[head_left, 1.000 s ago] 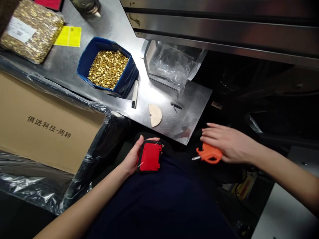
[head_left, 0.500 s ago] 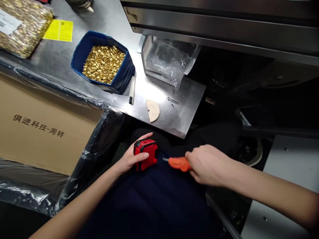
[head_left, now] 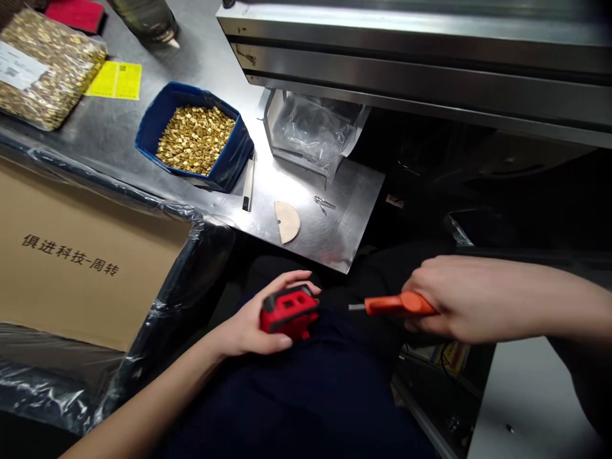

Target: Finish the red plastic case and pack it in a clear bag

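Note:
My left hand (head_left: 248, 322) is wrapped round a boxy red-and-black plastic housing (head_left: 292, 312), its fingers behind it and the thumb across its lower front. Small dark openings show on the housing's upper face. To the right, my right hand (head_left: 444, 299) grips an orange air blow gun (head_left: 396, 305) by the end. The gun's thin metal nozzle points left toward the housing, with a gap between them. Both hands are held over my lap, in front of the bench edge. My right fingers are partly hidden behind the hand.
On the metal bench (head_left: 358, 204) stand a blue bin (head_left: 239, 156) of small brass-coloured parts and a grey tray (head_left: 265, 121) with clear plastic bags. A half-round tan piece (head_left: 287, 223), metal clippers (head_left: 325, 203) and a bag of brass parts (head_left: 52, 76) lie there. A cardboard box (head_left: 71, 268) is left.
My right hand has drawn the blow gun away to the right, widening the gap. My left hand has turned the housing so its upper face shows more. The view has shifted slightly.

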`<state>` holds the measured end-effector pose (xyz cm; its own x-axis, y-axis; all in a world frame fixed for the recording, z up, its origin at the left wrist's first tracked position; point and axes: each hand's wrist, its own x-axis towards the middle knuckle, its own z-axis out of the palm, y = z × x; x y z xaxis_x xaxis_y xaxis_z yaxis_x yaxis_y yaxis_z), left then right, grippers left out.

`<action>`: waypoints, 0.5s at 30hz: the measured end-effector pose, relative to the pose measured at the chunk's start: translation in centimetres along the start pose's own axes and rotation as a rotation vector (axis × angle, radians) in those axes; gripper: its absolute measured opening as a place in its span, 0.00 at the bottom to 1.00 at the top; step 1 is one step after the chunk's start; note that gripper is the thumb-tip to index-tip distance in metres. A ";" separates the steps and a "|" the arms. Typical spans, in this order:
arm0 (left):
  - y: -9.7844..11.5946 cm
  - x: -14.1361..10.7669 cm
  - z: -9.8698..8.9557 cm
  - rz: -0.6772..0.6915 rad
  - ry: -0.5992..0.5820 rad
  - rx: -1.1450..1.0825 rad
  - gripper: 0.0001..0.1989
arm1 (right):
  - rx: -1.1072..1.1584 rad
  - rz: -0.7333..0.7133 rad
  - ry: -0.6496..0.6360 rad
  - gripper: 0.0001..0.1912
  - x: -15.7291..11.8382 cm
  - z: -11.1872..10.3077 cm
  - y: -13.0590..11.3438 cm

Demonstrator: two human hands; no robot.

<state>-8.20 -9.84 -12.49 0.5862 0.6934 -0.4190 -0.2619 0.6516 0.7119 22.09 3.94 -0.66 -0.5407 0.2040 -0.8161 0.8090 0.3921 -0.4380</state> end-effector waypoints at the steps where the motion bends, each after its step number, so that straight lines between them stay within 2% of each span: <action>1: 0.1 -0.2 -0.3 0.013 -0.009 -0.154 0.44 | 0.063 -0.026 -0.121 0.14 -0.1 -0.2 0.6; 2: 0.3 -0.4 -0.5 0.007 -0.014 -0.225 0.42 | 0.119 -0.049 -0.224 0.14 -0.1 -0.3 1.0; 3: 0.6 -0.4 -0.6 -0.018 -0.012 -0.191 0.42 | 0.156 -0.061 -0.269 0.14 -0.1 -0.5 1.3; 4: 1.1 -0.4 -0.5 -0.058 -0.006 -0.056 0.42 | 0.168 -0.057 -0.257 0.14 0.0 -0.7 1.4; 6: 2.3 0.3 0.3 -0.111 -0.002 0.383 0.47 | 0.126 -0.028 -0.171 0.15 0.4 -1.1 1.1; 8: 3.4 1.4 1.5 -0.051 -0.031 0.753 0.50 | 0.039 -0.050 -0.125 0.16 1.1 -1.6 0.2; 9: 3.9 2.0 2.1 -0.001 -0.077 0.848 0.50 | -0.014 -0.078 -0.117 0.17 1.5 -1.7 -0.2; 11: 4.4 2.9 2.8 0.048 -0.193 0.888 0.49 | -0.121 -0.113 -0.088 0.17 1.8 -1.6 -0.9; 12: 4.5 3.1 2.8 0.031 -0.234 0.871 0.48 | -0.157 -0.103 -0.058 0.15 1.7 -1.4 -0.9; 13: 4.5 3.1 2.5 -0.013 -0.250 0.843 0.47 | -0.176 -0.075 -0.014 0.12 1.5 -0.9 -0.6; 15: 4.0 2.8 1.4 -0.122 -0.191 0.744 0.42 | -0.193 -0.021 0.114 0.05 0.8 0.4 1.2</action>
<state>-6.57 -5.72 -9.99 0.7174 0.5212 -0.4622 0.3567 0.2950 0.8864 22.74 4.19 -2.01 -0.5883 0.2895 -0.7551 0.7440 0.5597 -0.3651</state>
